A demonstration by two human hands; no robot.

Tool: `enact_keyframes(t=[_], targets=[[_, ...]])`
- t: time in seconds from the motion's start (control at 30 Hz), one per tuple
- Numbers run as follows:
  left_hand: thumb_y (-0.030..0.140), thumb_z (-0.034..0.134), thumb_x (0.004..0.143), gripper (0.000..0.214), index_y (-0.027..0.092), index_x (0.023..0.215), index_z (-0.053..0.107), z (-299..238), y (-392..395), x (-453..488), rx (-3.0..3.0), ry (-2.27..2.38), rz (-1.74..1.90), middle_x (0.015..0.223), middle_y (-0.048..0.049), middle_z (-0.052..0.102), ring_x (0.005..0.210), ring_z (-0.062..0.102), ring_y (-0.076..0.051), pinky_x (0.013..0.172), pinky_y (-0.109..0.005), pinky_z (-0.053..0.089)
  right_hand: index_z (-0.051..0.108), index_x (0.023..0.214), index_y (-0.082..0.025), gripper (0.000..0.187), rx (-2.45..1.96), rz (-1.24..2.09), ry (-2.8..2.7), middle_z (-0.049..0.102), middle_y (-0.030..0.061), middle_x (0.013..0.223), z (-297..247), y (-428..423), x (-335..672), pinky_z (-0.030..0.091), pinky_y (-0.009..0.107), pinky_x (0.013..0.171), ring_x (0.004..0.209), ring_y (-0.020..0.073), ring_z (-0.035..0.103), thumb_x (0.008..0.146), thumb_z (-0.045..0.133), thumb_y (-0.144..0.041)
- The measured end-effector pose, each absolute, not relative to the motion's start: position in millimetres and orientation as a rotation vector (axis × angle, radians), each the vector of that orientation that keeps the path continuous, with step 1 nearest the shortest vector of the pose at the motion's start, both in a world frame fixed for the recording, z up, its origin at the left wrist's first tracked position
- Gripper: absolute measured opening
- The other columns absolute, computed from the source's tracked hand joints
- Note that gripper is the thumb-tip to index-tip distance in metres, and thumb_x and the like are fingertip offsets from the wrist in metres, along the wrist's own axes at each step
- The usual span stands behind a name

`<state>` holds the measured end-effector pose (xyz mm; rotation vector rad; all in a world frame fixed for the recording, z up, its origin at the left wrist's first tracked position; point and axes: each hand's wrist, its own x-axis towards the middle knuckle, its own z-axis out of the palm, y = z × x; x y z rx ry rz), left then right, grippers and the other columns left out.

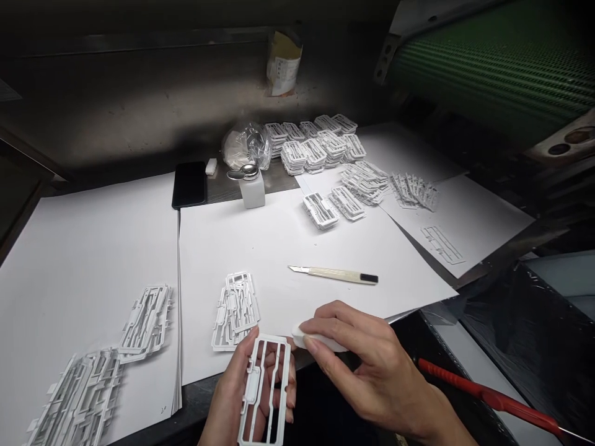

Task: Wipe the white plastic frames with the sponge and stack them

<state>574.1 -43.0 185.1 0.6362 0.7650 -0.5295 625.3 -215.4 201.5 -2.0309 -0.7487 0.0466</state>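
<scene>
A white slotted plastic frame (252, 387) lies tilted in my left hand (227, 390), with the thumb along its left edge and fingers behind it. My right hand (367, 365) pinches a white eraser-like block (325, 342) close to the frame's upper right corner; whether they touch is unclear. Just beyond the left hand is a loose pile of similar frames (238, 303). A craft knife (334, 274) with a cream handle rests on the white paper (274, 241), its blade pointing left.
More frames (79, 396) are heaped at left. Stacked frames (320, 152) fill the back, near a plastic bag (246, 145), a white block with a metal loupe (253, 191) and a black phone (189, 184). A red-handled tool (488, 393) lies at right.
</scene>
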Motion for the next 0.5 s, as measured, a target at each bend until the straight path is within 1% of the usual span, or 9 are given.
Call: enact_keyframes(t=[0.07, 0.13, 0.2, 0.27, 0.3, 0.4, 0.43, 0.5], targets=[[0.045, 0.048, 0.086, 0.042, 0.009, 0.079, 0.068, 188, -43, 575, 0.619, 0.706, -0.518, 0.064, -0.0055, 0.058, 0.054, 0.056, -0.015, 0.05, -0.026, 0.048, 0.065, 0.103, -0.017, 0.019, -2.005, 0.047, -0.737, 0.063, 0.0054, 0.084, 200, -214, 624, 0.05, 0.027, 0.061, 0.071, 0.0163, 0.061, 0.089, 0.053, -0.01], [0.039, 0.054, 0.085, 0.029, 0.012, 0.08, 0.065, 191, -43, 576, 0.621, 0.672, -0.502, 0.067, -0.0028, 0.057, 0.054, 0.057, -0.013, 0.049, -0.025, 0.048, 0.065, 0.105, -0.017, 0.021, -1.969, 0.023, -0.72, 0.063, 0.0057, 0.085, 198, -214, 622, 0.051, 0.028, 0.063, 0.074, 0.0173, 0.062, 0.089, 0.054, -0.01], [0.032, 0.062, 0.08, 0.015, 0.017, 0.078, 0.059, 193, -43, 578, 0.673, 0.683, -0.528, 0.064, 0.0015, 0.056, 0.046, 0.055, -0.011, 0.042, -0.021, 0.042, 0.065, 0.106, -0.017, 0.022, -1.934, -0.022, -0.683, 0.064, 0.0059, 0.087, 197, -214, 622, 0.053, 0.029, 0.066, 0.077, 0.0183, 0.062, 0.088, 0.056, -0.008], [0.031, 0.067, 0.078, 0.018, 0.019, 0.073, 0.054, 193, -45, 581, 0.783, 0.704, -0.535, 0.058, 0.0045, 0.053, 0.039, 0.05, -0.009, 0.037, -0.018, 0.035, 0.066, 0.106, -0.017, 0.023, -1.915, -0.08, -0.627, 0.064, 0.0059, 0.088, 197, -216, 621, 0.053, 0.029, 0.069, 0.081, 0.0187, 0.062, 0.087, 0.058, -0.007], [0.032, 0.067, 0.077, 0.02, 0.019, 0.072, 0.053, 193, -46, 582, 0.843, 0.713, -0.518, 0.055, 0.0051, 0.052, 0.039, 0.048, -0.008, 0.036, -0.017, 0.034, 0.066, 0.106, -0.017, 0.023, -1.913, -0.105, -0.6, 0.064, 0.0059, 0.089, 197, -217, 621, 0.053, 0.029, 0.07, 0.082, 0.0188, 0.062, 0.086, 0.059, -0.006], [0.034, 0.067, 0.077, 0.023, 0.018, 0.068, 0.054, 195, -48, 584, 0.925, 0.752, -0.408, 0.055, 0.0056, 0.05, 0.043, 0.043, -0.005, 0.041, -0.015, 0.035, 0.066, 0.105, -0.018, 0.024, -1.912, -0.114, -0.562, 0.064, 0.0053, 0.09, 195, -218, 616, 0.053, 0.029, 0.071, 0.083, 0.0186, 0.062, 0.085, 0.061, -0.005], [0.033, 0.068, 0.076, 0.022, 0.018, 0.069, 0.054, 196, -49, 584, 0.917, 0.79, -0.39, 0.056, 0.0059, 0.051, 0.044, 0.044, -0.004, 0.042, -0.015, 0.035, 0.066, 0.105, -0.018, 0.024, -1.908, -0.1, -0.56, 0.065, 0.0052, 0.09, 195, -218, 615, 0.053, 0.029, 0.071, 0.083, 0.0185, 0.062, 0.085, 0.061, -0.005], [0.031, 0.069, 0.074, 0.019, 0.02, 0.073, 0.054, 199, -50, 584, 0.884, 0.871, -0.379, 0.059, 0.005, 0.055, 0.048, 0.052, -0.007, 0.042, -0.016, 0.036, 0.066, 0.106, -0.018, 0.025, -1.895, -0.068, -0.562, 0.064, 0.0052, 0.09, 193, -216, 612, 0.053, 0.029, 0.071, 0.083, 0.0183, 0.062, 0.085, 0.06, -0.005]])
